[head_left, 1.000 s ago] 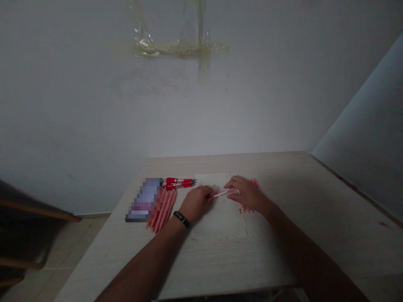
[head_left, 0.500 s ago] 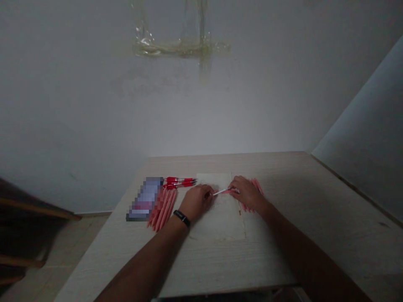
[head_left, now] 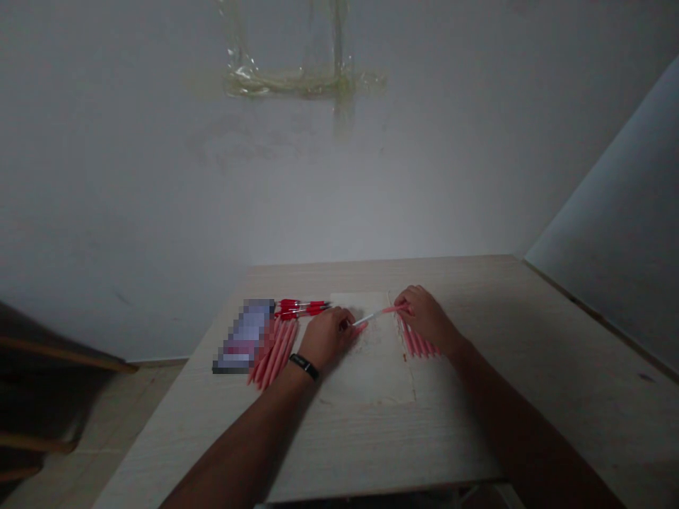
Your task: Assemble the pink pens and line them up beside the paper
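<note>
Left hand (head_left: 329, 338) and right hand (head_left: 427, 318) pinched on one half-joined pen (head_left: 379, 314) over paper sheet (head_left: 371, 378); red pens (head_left: 302, 307) done left of it, loose barrels (head_left: 276, 350) seemingly unfilled.

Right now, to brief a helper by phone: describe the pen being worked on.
On the wooden table, find the paper sheet in the middle. Above it, left hand and right hand hold one pink pen between them. Unlike the pink barrels lying either side, it is lifted, with a white refill showing.
</note>
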`<action>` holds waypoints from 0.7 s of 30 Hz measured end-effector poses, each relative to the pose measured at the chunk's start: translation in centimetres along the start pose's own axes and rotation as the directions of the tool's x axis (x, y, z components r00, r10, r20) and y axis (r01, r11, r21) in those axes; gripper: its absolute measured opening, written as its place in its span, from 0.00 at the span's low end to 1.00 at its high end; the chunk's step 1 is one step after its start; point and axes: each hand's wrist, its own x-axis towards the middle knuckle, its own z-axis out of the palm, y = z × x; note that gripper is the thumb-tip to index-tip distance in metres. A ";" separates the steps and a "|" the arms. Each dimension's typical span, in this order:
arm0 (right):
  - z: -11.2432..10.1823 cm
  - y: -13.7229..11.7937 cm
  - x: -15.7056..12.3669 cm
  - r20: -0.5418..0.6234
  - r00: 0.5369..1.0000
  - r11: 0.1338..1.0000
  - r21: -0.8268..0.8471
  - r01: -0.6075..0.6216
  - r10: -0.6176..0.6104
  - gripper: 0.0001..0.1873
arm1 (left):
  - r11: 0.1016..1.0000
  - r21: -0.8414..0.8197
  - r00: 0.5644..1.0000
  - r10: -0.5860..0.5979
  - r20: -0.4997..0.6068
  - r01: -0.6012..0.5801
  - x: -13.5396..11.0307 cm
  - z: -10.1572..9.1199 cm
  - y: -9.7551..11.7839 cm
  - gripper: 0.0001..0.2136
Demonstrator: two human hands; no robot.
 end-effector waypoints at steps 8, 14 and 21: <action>-0.3 -0.3 0.1 -0.009 1.000 1.000 0.025 0.017 -0.017 0.05 | 1.000 0.002 1.000 -0.012 0.004 0.012 0.0 0.0 0.0 0.09; 0.0 -0.1 0.1 0.002 1.000 0.999 0.041 0.023 -0.023 0.07 | 1.000 0.000 1.000 -0.003 0.011 0.003 -0.1 0.0 0.1 0.08; 0.0 -0.7 0.0 0.023 0.999 0.999 0.040 0.037 -0.038 0.09 | 1.000 -0.002 1.000 0.020 -0.001 -0.020 -0.1 0.1 0.0 0.06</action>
